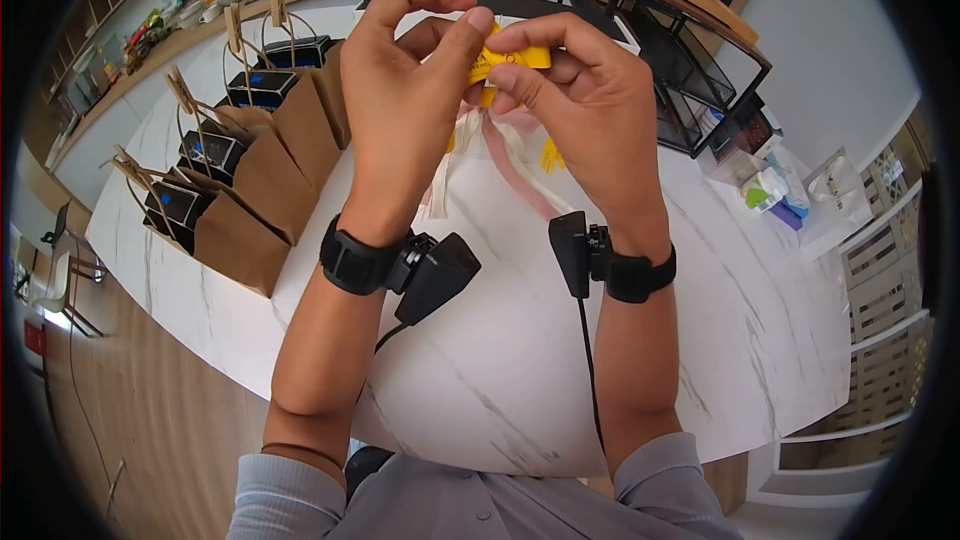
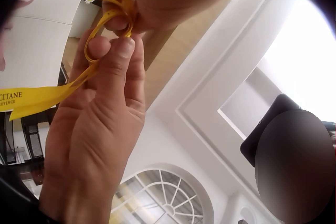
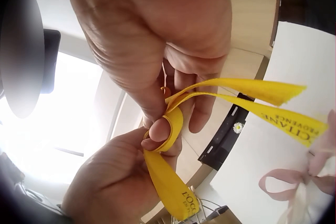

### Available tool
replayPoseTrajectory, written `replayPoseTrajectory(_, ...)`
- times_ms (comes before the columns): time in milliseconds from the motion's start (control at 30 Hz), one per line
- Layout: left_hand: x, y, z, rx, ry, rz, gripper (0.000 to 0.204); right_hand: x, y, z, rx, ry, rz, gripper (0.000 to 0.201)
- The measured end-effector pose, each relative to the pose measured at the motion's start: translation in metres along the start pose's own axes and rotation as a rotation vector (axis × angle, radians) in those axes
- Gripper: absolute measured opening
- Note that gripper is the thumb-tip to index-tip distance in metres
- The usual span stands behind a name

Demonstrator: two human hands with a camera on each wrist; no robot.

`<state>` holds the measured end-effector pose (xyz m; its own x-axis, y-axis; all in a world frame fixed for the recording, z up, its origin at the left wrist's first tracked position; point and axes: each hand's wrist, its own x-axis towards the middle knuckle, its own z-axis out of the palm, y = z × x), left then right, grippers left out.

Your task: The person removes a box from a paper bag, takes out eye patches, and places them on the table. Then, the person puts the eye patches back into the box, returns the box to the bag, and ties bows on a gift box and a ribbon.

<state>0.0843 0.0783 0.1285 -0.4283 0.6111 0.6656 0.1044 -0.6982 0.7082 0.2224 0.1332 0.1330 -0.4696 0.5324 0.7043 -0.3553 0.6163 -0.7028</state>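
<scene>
Both hands are raised over the table's far side, close together, on a yellow printed ribbon (image 1: 540,58). The left hand (image 1: 400,100) pinches it between thumb and fingers; the right hand (image 1: 595,105) pinches it from the other side. In the right wrist view, a ribbon loop (image 3: 177,129) curves round a fingertip, two tails (image 3: 252,88) point right and another printed end hangs down. The left wrist view shows the loop (image 2: 90,43) by the right thumb, with a printed tail (image 2: 39,100) to the left. Fingers partly hide the crossing.
Brown paper bags (image 1: 240,240) holding black boxes stand at the left of the marble table (image 1: 480,380). Beneath the hands lie pink (image 1: 520,180) and cream ribbons. A black-framed shelf (image 1: 690,60) and small packets (image 1: 775,190) are at the right.
</scene>
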Motion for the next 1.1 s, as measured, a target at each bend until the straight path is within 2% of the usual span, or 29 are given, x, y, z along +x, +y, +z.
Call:
replayPoseTrajectory(33,0.001,0.001,-0.001,0.04,0.008,-0.01,0.016,0.0,0.0,0.0,-0.002,0.0,-0.006,0.014)
replayPoseTrajectory(67,0.003,0.0,-0.001,0.039,0.007,-0.005,0.016,0.0,-0.001,0.0,-0.123,0.013,-0.05,0.015)
replayPoseTrajectory(100,0.004,-0.005,-0.002,0.094,0.018,0.08,0.015,0.0,-0.001,0.0,-0.243,0.027,-0.094,0.016)
replayPoseTrajectory(233,0.007,-0.014,-0.001,0.188,0.03,0.294,0.015,-0.001,-0.01,0.005,-0.259,0.087,-0.04,0.014)
replayPoseTrajectory(267,0.006,-0.012,0.001,0.185,0.026,0.295,0.015,-0.001,-0.009,0.006,-0.28,0.114,-0.048,0.014)
replayPoseTrajectory(333,0.001,-0.004,0.007,0.116,-0.032,0.29,0.017,0.001,-0.004,0.003,-0.304,0.143,-0.058,0.014)
replayPoseTrajectory(367,0.001,-0.004,0.008,0.113,-0.037,0.292,0.017,0.003,0.001,0.0,-0.379,0.17,-0.135,0.014)
replayPoseTrajectory(400,0.002,-0.003,0.007,0.171,-0.135,0.324,0.02,0.004,0.003,-0.003,-0.453,0.196,-0.212,0.013)
replayPoseTrajectory(433,0.003,-0.003,0.005,0.229,-0.232,0.356,0.025,0.003,0.002,-0.005,-0.454,0.199,-0.215,0.013)
replayPoseTrajectory(467,0.004,-0.002,0.003,0.229,-0.234,0.357,0.025,0.002,0.0,-0.009,-0.523,0.176,-0.221,0.013)
replayPoseTrajectory(533,0.007,0.001,-0.001,0.384,-0.326,0.461,0.033,0.001,-0.004,-0.015,-0.593,0.155,-0.223,0.013)
replayPoseTrajectory(633,0.002,0.009,0.0,0.452,-0.383,0.364,0.034,-0.001,-0.011,-0.018,-0.643,0.107,-0.192,0.012)
replayPoseTrajectory(733,-0.001,0.009,0.004,0.589,-0.374,0.372,0.034,-0.004,-0.013,-0.018,-0.691,0.06,-0.177,0.013)
replayPoseTrajectory(767,-0.001,0.006,0.004,0.589,-0.376,0.37,0.034,-0.005,-0.014,-0.02,-0.665,0.015,-0.104,0.014)
replayPoseTrajectory(833,0.0,-0.003,0.005,0.374,-0.342,0.361,0.033,-0.006,-0.017,-0.025,-0.64,-0.025,-0.027,0.014)
replayPoseTrajectory(900,0.003,-0.006,0.001,0.294,-0.382,0.319,0.033,-0.006,-0.021,-0.028,-0.457,-0.072,0.125,0.015)
replayPoseTrajectory(967,0.004,-0.007,-0.001,0.215,-0.42,0.276,0.032,-0.006,-0.019,-0.033,-0.439,-0.074,0.126,0.015)
replayPoseTrajectory(1067,0.003,-0.006,0.001,0.298,-0.41,0.333,0.032,-0.005,-0.012,-0.037,-0.404,-0.104,0.137,0.016)
replayPoseTrajectory(1100,0.002,-0.003,0.002,0.509,-0.383,0.461,0.032,-0.005,-0.01,-0.037,-0.385,-0.134,0.146,0.017)
